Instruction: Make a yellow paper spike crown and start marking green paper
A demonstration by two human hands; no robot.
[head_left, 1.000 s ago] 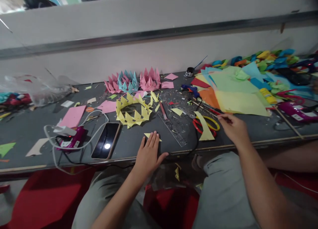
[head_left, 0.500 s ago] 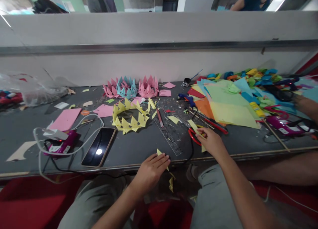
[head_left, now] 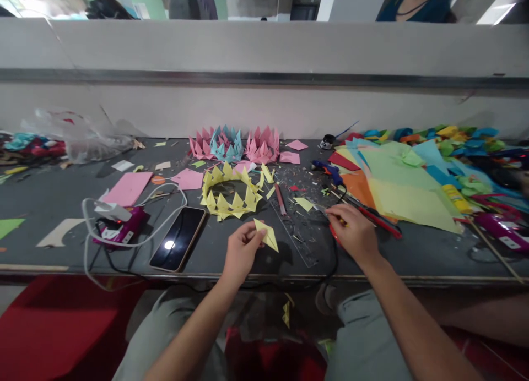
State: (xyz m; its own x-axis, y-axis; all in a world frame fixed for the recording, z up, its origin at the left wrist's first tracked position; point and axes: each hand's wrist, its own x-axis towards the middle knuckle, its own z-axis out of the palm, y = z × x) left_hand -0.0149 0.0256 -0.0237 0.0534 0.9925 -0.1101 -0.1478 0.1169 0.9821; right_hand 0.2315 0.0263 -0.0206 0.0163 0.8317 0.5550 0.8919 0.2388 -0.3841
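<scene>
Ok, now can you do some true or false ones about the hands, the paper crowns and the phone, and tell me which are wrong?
1. The left hand holds a folded yellow paper piece. True.
2. The right hand is at the phone. False: it is at the scissors.
3. The blue crown stands between two pink crowns. True.
4. The yellow crown is on somebody's head. False: it sits on the table.
5. The phone lies on the table, screen up. True.
</scene>
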